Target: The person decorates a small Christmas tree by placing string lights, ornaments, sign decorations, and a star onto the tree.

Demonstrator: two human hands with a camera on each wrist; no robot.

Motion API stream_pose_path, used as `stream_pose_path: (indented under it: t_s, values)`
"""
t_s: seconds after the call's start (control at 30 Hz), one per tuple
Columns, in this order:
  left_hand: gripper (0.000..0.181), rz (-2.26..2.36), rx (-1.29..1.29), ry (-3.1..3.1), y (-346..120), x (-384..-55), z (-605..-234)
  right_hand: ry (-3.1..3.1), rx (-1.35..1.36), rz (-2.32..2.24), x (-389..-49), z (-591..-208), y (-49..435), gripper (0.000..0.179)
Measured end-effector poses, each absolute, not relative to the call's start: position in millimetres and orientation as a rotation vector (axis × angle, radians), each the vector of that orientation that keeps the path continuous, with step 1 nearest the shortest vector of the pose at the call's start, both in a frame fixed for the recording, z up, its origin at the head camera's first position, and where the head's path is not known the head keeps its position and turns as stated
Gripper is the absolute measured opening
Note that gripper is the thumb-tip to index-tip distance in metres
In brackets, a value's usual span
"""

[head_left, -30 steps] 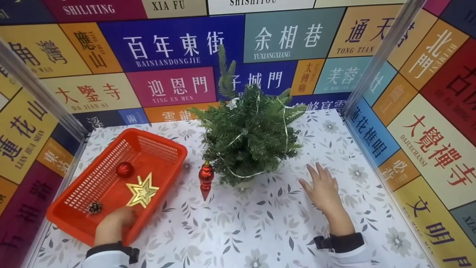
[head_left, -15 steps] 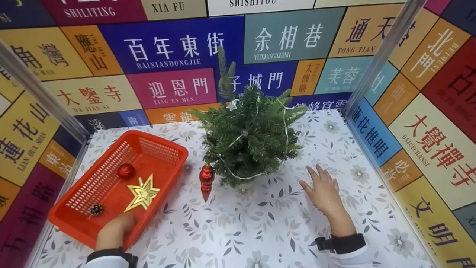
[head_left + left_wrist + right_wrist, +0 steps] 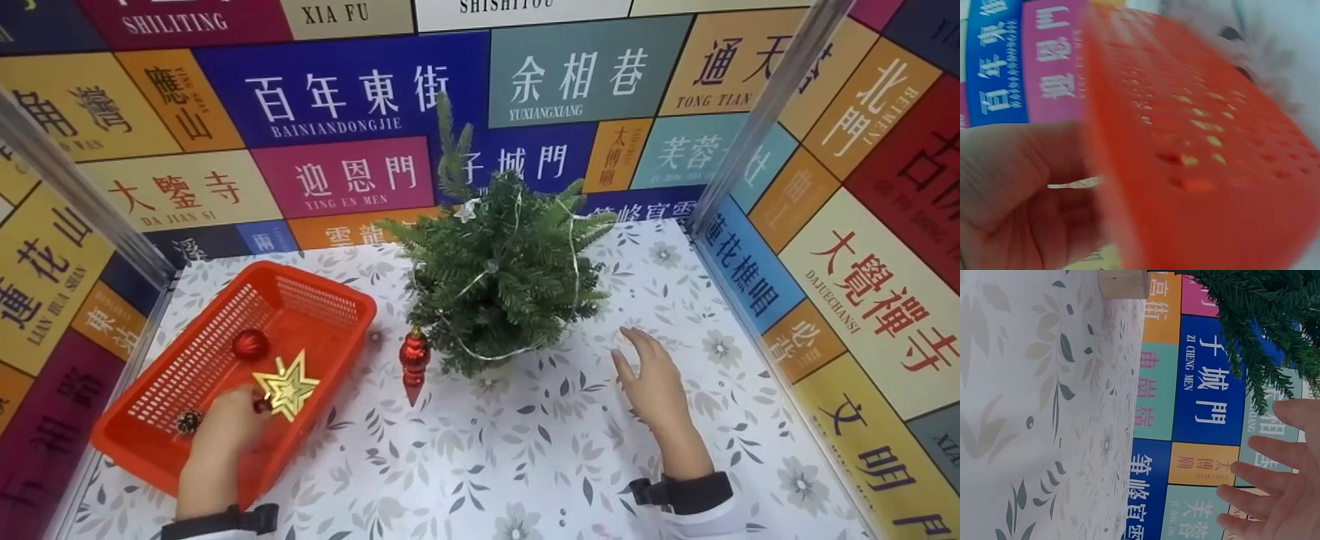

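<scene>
My left hand is inside the red plastic basket, fingers curled, pinching a small dark red ornament that is mostly hidden. Close to its fingertips lies a gold star ornament. A shiny red ball and a pine cone also sit in the basket. In the left wrist view the basket wall hides the fingertips. My right hand holds nothing, its fingers extended, right of the small green Christmas tree. In the right wrist view the fingers are below the tree's branches.
A red drop-shaped ornament hangs at the tree's lower left. Silver garland and a silver star decorate the branches. The tree's wooden base stands on a floral cloth. Printed panels enclose the back and sides.
My left hand has risen from the basket's near right side and moved slightly forward, with dark red now showing at its fingertips. The right hand has turned a little, staying in about the same place.
</scene>
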State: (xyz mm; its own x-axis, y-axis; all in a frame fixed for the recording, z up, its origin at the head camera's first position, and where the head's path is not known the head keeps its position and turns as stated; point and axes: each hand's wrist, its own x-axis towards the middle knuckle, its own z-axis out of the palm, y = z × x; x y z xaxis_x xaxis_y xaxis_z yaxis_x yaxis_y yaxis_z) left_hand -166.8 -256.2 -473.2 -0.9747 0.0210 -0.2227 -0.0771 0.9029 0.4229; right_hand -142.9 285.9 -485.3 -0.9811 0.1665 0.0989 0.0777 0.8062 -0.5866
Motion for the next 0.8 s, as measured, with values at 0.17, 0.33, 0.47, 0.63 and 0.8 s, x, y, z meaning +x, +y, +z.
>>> stream_pose_path:
  t_s: [0.17, 0.33, 0.47, 0.63, 0.8]
  values:
    - [0.036, 0.895, 0.016, 3.042, -216, -161, -440, -2.685, -0.249, 1.05, -140, -472, 279, 0.04]
    - [0.033, 1.175, 0.057, 3.102, -172, -149, -416, -2.455, -0.204, 1.111, -131, -460, 267, 0.033]
    - [0.034, 1.328, 0.179, 3.095, -143, -138, -411, -2.241, -0.085, 1.089, -122, -453, 255, 0.029]
    - [0.037, 1.454, 0.363, 3.027, -115, -127, -414, -2.039, 0.085, 1.081, -111, -442, 238, 0.031]
    - [0.04, 1.56, 0.501, 2.921, -97, -119, -416, -1.994, 0.245, 1.124, -100, -432, 217, 0.028]
